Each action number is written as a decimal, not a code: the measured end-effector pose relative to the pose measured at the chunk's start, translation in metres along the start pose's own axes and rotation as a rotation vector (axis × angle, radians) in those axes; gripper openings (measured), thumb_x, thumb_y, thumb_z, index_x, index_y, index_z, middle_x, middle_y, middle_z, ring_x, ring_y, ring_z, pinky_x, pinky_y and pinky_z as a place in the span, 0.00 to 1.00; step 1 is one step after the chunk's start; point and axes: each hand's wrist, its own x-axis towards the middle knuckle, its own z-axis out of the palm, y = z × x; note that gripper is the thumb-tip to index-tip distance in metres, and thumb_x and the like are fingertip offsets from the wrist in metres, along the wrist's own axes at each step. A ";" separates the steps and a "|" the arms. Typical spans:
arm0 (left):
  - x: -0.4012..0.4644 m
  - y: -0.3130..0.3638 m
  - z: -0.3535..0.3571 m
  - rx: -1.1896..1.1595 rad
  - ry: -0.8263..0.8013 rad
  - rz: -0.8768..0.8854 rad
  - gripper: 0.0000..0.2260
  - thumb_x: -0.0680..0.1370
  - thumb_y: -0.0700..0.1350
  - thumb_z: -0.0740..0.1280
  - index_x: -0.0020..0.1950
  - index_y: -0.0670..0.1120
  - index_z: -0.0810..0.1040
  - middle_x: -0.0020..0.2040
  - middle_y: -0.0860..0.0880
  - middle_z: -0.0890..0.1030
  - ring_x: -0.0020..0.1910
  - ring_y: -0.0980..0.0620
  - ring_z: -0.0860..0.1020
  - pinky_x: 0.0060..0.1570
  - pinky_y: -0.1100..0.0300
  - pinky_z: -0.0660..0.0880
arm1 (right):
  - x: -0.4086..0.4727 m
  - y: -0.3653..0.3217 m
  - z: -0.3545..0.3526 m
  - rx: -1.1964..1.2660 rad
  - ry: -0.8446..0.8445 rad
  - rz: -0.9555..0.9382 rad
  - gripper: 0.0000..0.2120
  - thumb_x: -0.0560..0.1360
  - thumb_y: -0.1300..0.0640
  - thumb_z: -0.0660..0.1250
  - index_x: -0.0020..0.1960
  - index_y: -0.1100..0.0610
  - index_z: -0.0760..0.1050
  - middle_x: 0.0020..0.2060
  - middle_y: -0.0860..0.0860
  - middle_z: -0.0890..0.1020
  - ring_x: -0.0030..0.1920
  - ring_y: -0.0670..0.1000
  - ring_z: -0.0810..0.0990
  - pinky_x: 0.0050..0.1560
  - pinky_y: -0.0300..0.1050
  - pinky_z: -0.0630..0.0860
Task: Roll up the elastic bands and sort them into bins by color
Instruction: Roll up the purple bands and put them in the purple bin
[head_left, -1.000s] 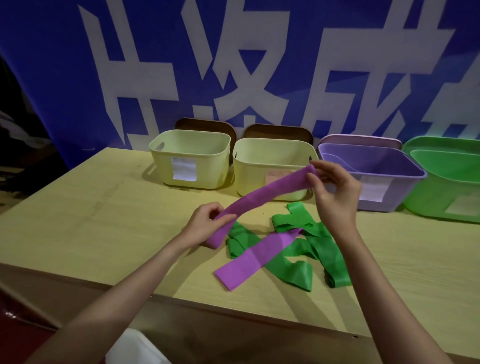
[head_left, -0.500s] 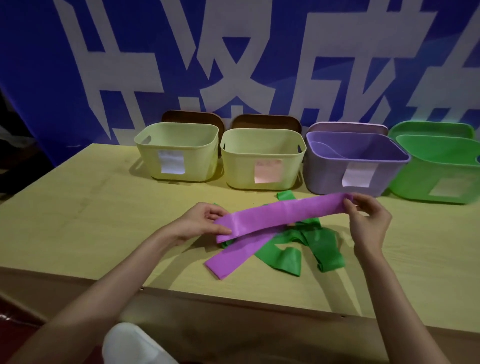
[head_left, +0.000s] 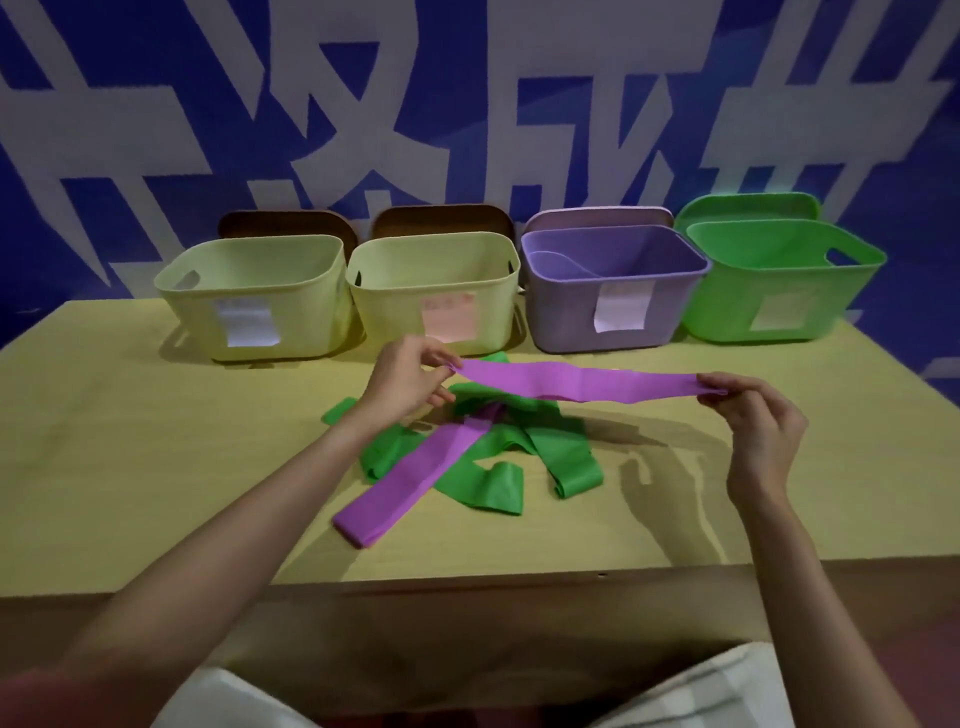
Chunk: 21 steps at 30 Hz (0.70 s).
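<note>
A purple elastic band (head_left: 576, 384) hangs stretched flat and level above the table. My left hand (head_left: 405, 384) pinches its left end and my right hand (head_left: 753, 415) pinches its right end. Under it lies a second purple band (head_left: 415, 478) across a tangle of green bands (head_left: 550, 452) on the table. At the back stand two pale yellow bins (head_left: 254, 296) (head_left: 436, 291), a purple bin (head_left: 613, 291) and a green bin (head_left: 779, 280), each with a paper label on its front.
The wooden table (head_left: 130, 441) ends in a front edge close to me. Lids lean behind the bins against a blue banner with white characters. Bare table lies left of the bands and in front of the green bin.
The held purple band has been lifted clear of the pile and pulled out level. My right hand has moved right and my left hand has risen to the band's left end.
</note>
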 end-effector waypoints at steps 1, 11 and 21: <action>0.006 0.004 0.006 -0.061 -0.034 -0.032 0.05 0.76 0.36 0.68 0.49 0.42 0.81 0.46 0.45 0.83 0.32 0.51 0.84 0.32 0.60 0.81 | -0.001 -0.001 -0.007 -0.004 0.012 0.005 0.21 0.69 0.71 0.55 0.35 0.53 0.83 0.34 0.48 0.85 0.43 0.53 0.81 0.45 0.40 0.78; 0.047 0.039 0.083 -0.289 -0.003 -0.009 0.03 0.70 0.41 0.69 0.41 0.45 0.82 0.39 0.44 0.82 0.34 0.53 0.80 0.42 0.60 0.79 | -0.026 0.001 -0.058 -0.411 -0.180 -0.140 0.16 0.65 0.67 0.59 0.48 0.59 0.80 0.45 0.55 0.83 0.46 0.45 0.80 0.46 0.39 0.76; 0.088 0.093 0.152 0.131 -0.042 0.485 0.08 0.69 0.30 0.65 0.44 0.40 0.79 0.39 0.51 0.78 0.39 0.53 0.76 0.42 0.60 0.72 | -0.057 -0.009 -0.066 -0.830 -0.604 -0.453 0.08 0.69 0.66 0.75 0.45 0.56 0.83 0.38 0.46 0.82 0.37 0.46 0.72 0.37 0.42 0.72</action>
